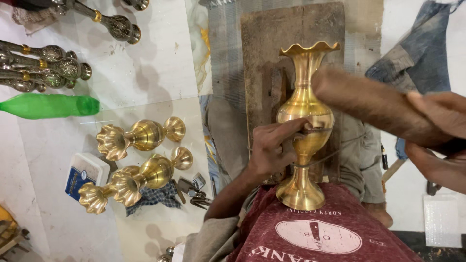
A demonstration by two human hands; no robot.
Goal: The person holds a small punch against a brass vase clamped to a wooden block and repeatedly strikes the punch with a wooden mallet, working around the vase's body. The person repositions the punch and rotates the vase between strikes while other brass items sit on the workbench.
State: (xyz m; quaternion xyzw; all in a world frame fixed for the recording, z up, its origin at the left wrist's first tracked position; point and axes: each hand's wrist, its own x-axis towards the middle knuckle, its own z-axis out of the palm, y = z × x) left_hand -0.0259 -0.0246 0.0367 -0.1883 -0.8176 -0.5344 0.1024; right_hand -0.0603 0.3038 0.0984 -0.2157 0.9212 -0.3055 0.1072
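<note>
Head view: left hand (272, 148) grips the brass vase (305, 114) at its belly; right hand (439, 133) clenches a wooden tool (369, 104). Vase looks heavy, rigid, slick; the narrow waist seems the surest hold.

At your lower left lies a small rectangular white box with a blue printed label (85, 174), flat on the pale floor; you see no signs or screens.

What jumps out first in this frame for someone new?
The tall brass vase at centre, scalloped rim up, its foot resting on the person's lap, with the left hand gripping its belly. The right hand holds a brown wooden tool against the vase. On the white floor to the left lie three more brass vases.
</note>
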